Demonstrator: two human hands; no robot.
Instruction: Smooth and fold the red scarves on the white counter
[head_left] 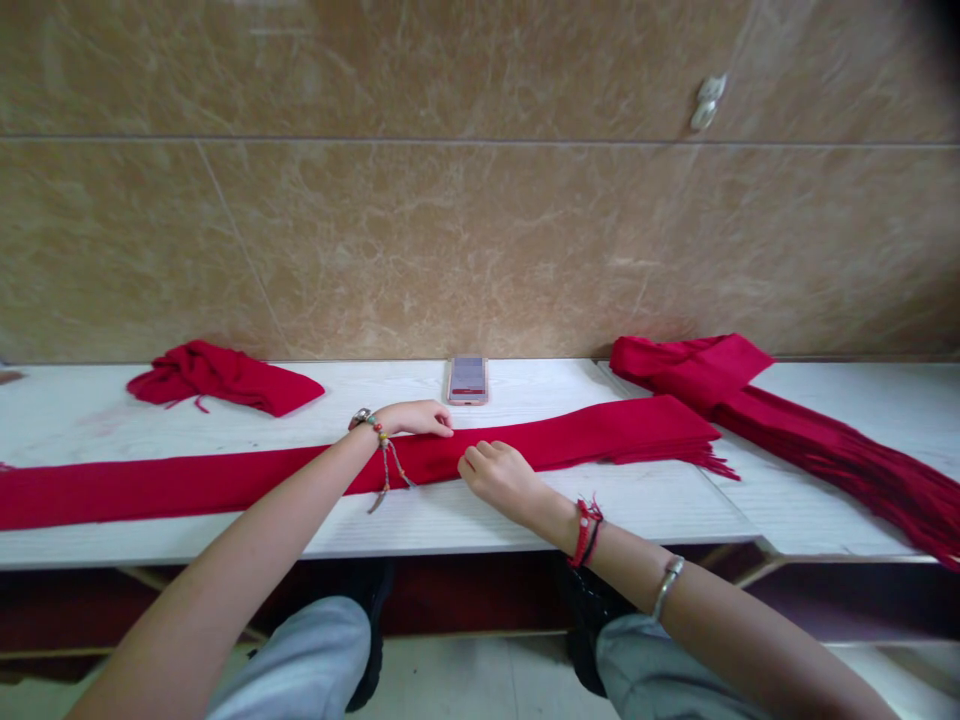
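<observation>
A long red scarf lies flat in a narrow strip along the white table, with fringe at its right end. My left hand is at the scarf's far edge near the middle, fingers bent and closed on the cloth. Lower and to the right, my right hand has its fingers curled together over the scarf's near edge. The fingertips of both hands are partly hidden. A beaded bracelet with dangling cords hangs from my left wrist over the cloth.
A phone lies behind the scarf, near the tiled wall. A crumpled red cloth sits at the back left. Folded red fringed scarves lie at the right. The white table's front edge runs above open shelves.
</observation>
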